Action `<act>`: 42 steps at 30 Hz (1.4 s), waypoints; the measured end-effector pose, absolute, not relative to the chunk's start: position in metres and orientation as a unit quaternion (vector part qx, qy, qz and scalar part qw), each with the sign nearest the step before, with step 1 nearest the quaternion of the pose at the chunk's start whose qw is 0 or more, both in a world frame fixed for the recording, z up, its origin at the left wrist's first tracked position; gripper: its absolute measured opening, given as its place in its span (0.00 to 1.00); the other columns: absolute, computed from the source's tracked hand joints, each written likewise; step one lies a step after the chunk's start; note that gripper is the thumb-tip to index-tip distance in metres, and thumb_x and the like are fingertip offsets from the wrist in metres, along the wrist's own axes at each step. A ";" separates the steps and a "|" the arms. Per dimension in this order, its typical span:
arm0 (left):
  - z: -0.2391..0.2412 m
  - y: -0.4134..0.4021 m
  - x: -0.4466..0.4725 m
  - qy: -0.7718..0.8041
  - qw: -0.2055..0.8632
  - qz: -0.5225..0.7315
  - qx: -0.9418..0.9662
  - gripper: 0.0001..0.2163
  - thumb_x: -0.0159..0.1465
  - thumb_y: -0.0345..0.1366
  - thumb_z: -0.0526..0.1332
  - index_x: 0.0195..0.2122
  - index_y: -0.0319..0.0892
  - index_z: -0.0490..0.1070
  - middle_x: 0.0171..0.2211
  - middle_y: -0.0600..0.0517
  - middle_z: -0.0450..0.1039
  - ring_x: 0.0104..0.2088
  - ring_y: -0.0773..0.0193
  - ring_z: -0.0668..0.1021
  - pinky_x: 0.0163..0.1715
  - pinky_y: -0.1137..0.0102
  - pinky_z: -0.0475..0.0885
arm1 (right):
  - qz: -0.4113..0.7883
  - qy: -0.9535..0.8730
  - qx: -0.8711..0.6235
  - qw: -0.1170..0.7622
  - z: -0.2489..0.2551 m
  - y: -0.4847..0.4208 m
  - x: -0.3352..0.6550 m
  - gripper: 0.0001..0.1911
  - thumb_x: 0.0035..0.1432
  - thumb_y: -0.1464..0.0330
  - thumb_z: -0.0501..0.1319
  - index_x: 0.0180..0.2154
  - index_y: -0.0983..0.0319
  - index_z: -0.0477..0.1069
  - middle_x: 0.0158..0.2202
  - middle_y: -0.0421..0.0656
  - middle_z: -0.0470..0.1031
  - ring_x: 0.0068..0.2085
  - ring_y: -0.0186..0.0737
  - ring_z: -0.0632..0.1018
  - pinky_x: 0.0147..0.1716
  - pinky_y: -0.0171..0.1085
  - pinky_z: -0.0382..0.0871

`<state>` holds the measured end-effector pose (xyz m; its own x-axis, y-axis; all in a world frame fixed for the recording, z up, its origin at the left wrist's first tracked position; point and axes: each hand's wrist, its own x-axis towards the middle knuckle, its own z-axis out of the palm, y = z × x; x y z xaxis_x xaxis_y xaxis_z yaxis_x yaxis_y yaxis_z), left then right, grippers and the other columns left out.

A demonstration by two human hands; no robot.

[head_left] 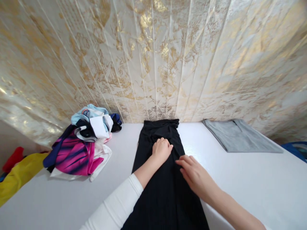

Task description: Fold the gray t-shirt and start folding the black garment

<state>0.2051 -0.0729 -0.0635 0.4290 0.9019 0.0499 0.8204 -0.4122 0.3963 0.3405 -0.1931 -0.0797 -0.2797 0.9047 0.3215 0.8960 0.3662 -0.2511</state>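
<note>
A pair of long black trousers, by the look of it, lies lengthwise on the white table, its gathered waist end by the wall covering and its lower end running out of view at the bottom. My left hand is closed on the cloth in its upper part, knuckles up, with the fingertips hidden. Just right of it and nearer to me, my right hand hovers over the right edge of the trousers. Its fingers are loosely bent and apart, with nothing visible in them.
Left on the table is a heap of crumpled clothes in pink, navy, white and light blue. A folded grey garment lies flat at the back right. Yellow cloth is at the left edge, blue cloth at the right.
</note>
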 end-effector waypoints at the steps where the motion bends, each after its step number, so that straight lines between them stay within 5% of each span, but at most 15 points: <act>1: -0.066 -0.064 0.210 0.526 0.167 0.126 0.825 0.09 0.65 0.39 0.58 0.33 0.40 0.73 0.41 0.44 0.74 0.47 0.53 0.74 0.47 0.64 0.68 | 0.025 -0.803 -0.566 0.188 -0.078 -0.205 0.329 0.15 0.59 0.77 0.50 0.44 0.62 0.69 0.40 0.48 0.75 0.40 0.43 0.77 0.37 0.41 0.73; 7: -0.067 -0.043 0.234 0.565 0.224 0.109 0.786 0.11 0.63 0.43 0.59 0.34 0.39 0.73 0.40 0.41 0.77 0.44 0.50 0.78 0.42 0.62 0.70 | 0.009 -0.789 -0.609 0.079 -0.091 -0.230 0.293 0.19 0.53 0.75 0.57 0.49 0.66 0.64 0.27 0.40 0.76 0.25 0.41 0.78 0.19 0.36 0.58; 14: -0.060 -0.032 0.249 0.572 0.280 0.128 0.760 0.21 0.59 0.38 0.64 0.50 0.35 0.61 0.46 0.35 0.74 0.48 0.46 0.77 0.44 0.61 0.70 | -0.026 -0.817 -0.574 0.054 -0.107 -0.225 0.296 0.32 0.40 0.82 0.55 0.50 0.64 0.61 0.25 0.37 0.75 0.21 0.35 0.77 0.17 0.37 0.43; 18: -0.068 -0.029 0.244 0.555 0.357 0.120 0.742 0.17 0.61 0.33 0.60 0.49 0.36 0.58 0.33 0.44 0.78 0.31 0.57 0.82 0.32 0.69 0.73 | -0.068 -0.799 -0.587 0.107 -0.130 -0.225 0.295 0.32 0.35 0.82 0.53 0.47 0.61 0.60 0.21 0.34 0.73 0.18 0.34 0.74 0.16 0.40 0.39; 22: -0.075 -0.026 0.235 0.541 0.403 0.120 0.728 0.14 0.62 0.27 0.54 0.49 0.38 0.56 0.26 0.53 0.77 0.21 0.66 0.79 0.24 0.76 0.71 | -0.092 -0.784 -0.597 0.139 -0.141 -0.224 0.295 0.30 0.34 0.81 0.51 0.44 0.58 0.58 0.19 0.32 0.71 0.16 0.34 0.73 0.16 0.40 0.39; 27: -0.069 -0.024 0.238 0.539 0.384 0.115 0.741 0.14 0.63 0.31 0.56 0.49 0.39 0.58 0.24 0.54 0.75 0.22 0.63 0.80 0.29 0.71 0.73 | -0.092 -0.782 -0.597 0.156 -0.137 -0.224 0.296 0.25 0.40 0.80 0.53 0.43 0.58 0.59 0.19 0.33 0.71 0.15 0.34 0.72 0.16 0.40 0.38; 31: -0.063 -0.025 0.247 0.547 0.351 0.102 0.753 0.17 0.56 0.31 0.62 0.47 0.38 0.63 0.23 0.51 0.74 0.35 0.53 0.81 0.40 0.63 0.72 | -0.088 -0.784 -0.593 0.160 -0.134 -0.224 0.297 0.25 0.40 0.80 0.52 0.44 0.58 0.59 0.19 0.33 0.71 0.15 0.34 0.72 0.17 0.40 0.38; 35: -0.064 -0.026 0.252 0.546 0.331 0.147 0.756 0.13 0.57 0.28 0.60 0.43 0.43 0.65 0.36 0.47 0.76 0.48 0.51 0.76 0.49 0.60 0.67 | -0.095 -0.786 -0.590 0.159 -0.125 -0.224 0.298 0.27 0.37 0.81 0.52 0.43 0.58 0.59 0.19 0.32 0.70 0.15 0.34 0.72 0.16 0.39 0.40; 42: -0.080 -0.027 0.260 0.525 0.439 0.170 0.709 0.12 0.61 0.30 0.57 0.45 0.43 0.59 0.29 0.55 0.72 0.25 0.64 0.77 0.28 0.69 0.73 | -0.064 -0.829 -0.542 0.123 -0.098 -0.222 0.304 0.27 0.37 0.83 0.51 0.43 0.61 0.59 0.21 0.34 0.73 0.18 0.33 0.74 0.16 0.37 0.46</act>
